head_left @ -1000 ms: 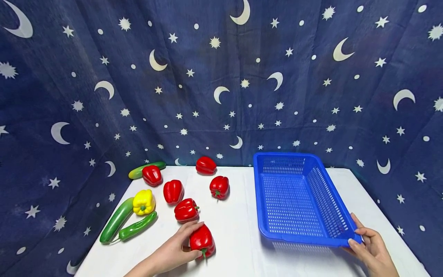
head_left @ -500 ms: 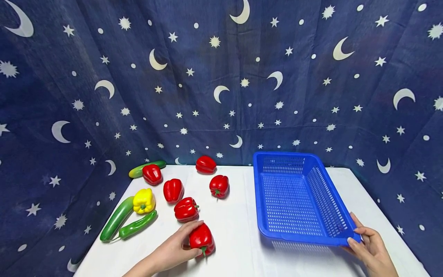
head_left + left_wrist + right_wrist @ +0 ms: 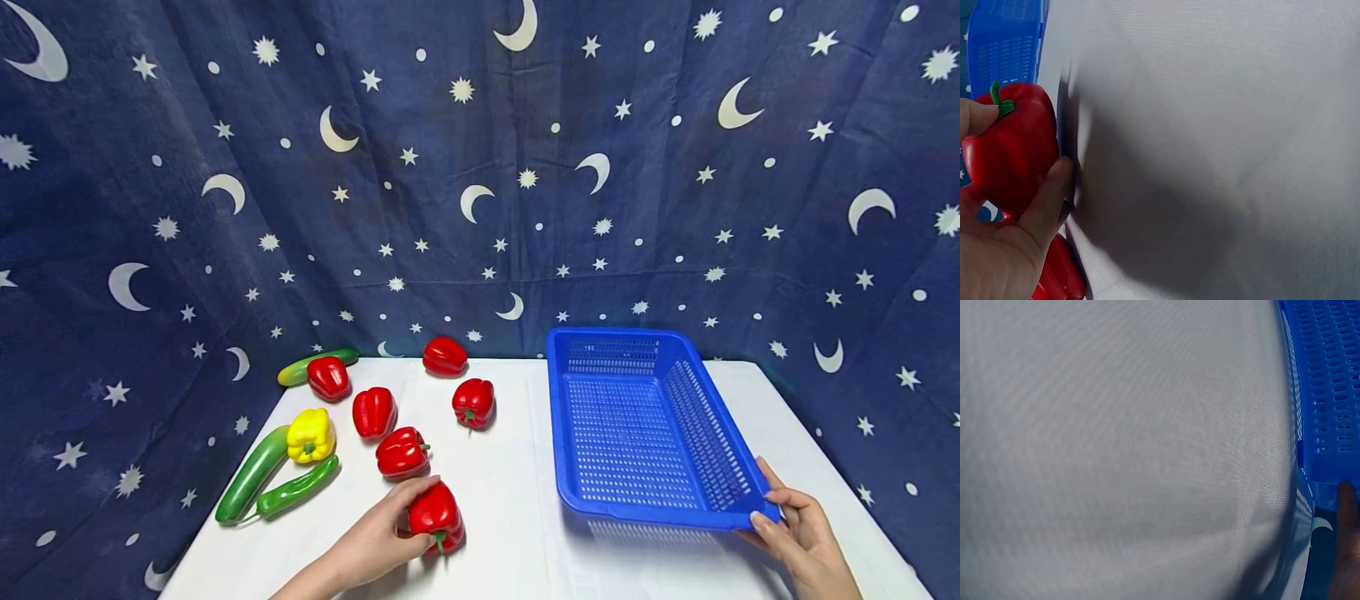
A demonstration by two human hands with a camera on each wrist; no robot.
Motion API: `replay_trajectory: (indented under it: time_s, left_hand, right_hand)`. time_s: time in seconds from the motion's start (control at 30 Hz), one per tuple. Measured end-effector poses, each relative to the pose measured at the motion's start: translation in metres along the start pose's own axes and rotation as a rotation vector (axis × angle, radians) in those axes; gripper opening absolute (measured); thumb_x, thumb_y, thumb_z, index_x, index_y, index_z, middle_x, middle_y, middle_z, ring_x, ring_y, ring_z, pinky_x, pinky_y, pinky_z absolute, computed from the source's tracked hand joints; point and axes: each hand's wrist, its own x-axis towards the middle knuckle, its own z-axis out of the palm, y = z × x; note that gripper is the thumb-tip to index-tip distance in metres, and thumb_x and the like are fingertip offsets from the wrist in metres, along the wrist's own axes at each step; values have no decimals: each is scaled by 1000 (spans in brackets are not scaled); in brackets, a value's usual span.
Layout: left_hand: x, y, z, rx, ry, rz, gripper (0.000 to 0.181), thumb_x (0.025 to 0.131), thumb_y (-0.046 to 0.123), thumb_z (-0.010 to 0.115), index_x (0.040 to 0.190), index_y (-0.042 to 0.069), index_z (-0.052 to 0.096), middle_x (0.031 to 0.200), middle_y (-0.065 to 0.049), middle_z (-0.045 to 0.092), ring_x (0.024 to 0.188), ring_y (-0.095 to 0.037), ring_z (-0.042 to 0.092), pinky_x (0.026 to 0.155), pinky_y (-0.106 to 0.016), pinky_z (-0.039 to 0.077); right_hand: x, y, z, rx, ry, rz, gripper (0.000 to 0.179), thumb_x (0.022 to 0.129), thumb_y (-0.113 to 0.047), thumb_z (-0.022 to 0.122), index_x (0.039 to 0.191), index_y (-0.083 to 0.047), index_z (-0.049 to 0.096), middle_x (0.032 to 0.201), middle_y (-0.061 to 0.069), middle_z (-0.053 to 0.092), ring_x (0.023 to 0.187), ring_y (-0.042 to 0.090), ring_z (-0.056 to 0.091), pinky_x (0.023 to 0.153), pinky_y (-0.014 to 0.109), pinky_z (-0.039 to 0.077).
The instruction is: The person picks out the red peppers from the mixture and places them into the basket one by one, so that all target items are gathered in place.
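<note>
My left hand [image 3: 378, 533] holds a red bell pepper [image 3: 437, 515] at the table's front, its thumb by the green stem and its fingers over the far side. In the left wrist view the same bell pepper [image 3: 1013, 147] sits between thumb and fingers. At the right, my right hand [image 3: 806, 533] pinches the near right corner of a blue plastic basket [image 3: 667, 518], thumb on the rim. The basket has perforated walls and floor, with nothing inside. Only one finger [image 3: 1347, 531] shows beside the basket [image 3: 1335, 465] in the right wrist view.
Several more red bell peppers [image 3: 402, 453] lie across the left half of the white table [image 3: 517, 492]. A yellow bell pepper [image 3: 311, 436], a green chili pepper [image 3: 298, 489] and two cucumbers [image 3: 253, 475] lie at the far left. A dark blue curtain [image 3: 450, 208] surrounds the table.
The whole head view has shifted very slightly. Both hands keep the same hold, and the peppers and basket stay in place.
</note>
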Motion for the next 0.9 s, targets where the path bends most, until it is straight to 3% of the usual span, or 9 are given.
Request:
replay_trajectory:
  time_s: [0.2, 0.37, 0.5, 0.63, 0.8, 0.9]
  left_hand:
    - [2, 12, -3, -12, 25, 12, 73, 86, 29, 81, 151, 27, 48, 152, -13, 44, 127, -38, 54, 94, -52, 55]
    - [9, 28, -13, -51, 42, 101, 71, 89, 26, 79, 153, 27, 47, 151, -8, 46, 127, -34, 54, 91, -40, 58]
    - [19, 45, -21, -65, 68, 146, 71, 89, 25, 78, 152, 34, 46, 143, -4, 50, 122, -28, 56, 90, -35, 57]
    - [30, 64, -28, -45, 110, 198, 72, 88, 23, 79, 151, 39, 47, 142, 2, 52, 118, -24, 57, 89, -32, 56]
    - [45, 83, -32, -115, 122, 284, 72, 89, 19, 79, 152, 33, 47, 146, 2, 51, 123, -25, 57, 88, -31, 57]
    - [53, 91, -31, -169, 116, 313, 71, 90, 15, 77, 153, 30, 47, 148, 0, 49, 127, -26, 55, 87, -31, 58]
  right_hand:
    - [1, -1, 0, -15, 2, 9, 33, 105, 4, 50, 128, -14, 36, 171, 2, 11, 117, -11, 54, 81, 22, 58]
    - [0, 0, 1, 18, -10, -30, 34, 104, 9, 48, 129, -11, 38, 171, 2, 11, 118, -9, 55, 82, 21, 57]
    - [-1, -2, 2, 30, -11, -100, 35, 101, 16, 46, 128, -6, 41, 169, 0, 18, 120, -5, 55, 81, 24, 58]
    - [-1, -3, 3, 5, 11, -93, 35, 101, 14, 49, 128, -7, 42, 167, -2, 25, 119, -6, 56, 81, 23, 58]
    - [-2, -2, 4, 59, 1, -115, 35, 100, 17, 46, 127, -5, 41, 159, -6, 36, 120, -2, 58, 81, 25, 59]
    - [-2, -2, 5, 69, -26, -127, 34, 101, 17, 44, 128, -4, 40, 160, -6, 35, 122, -1, 57, 82, 26, 59]
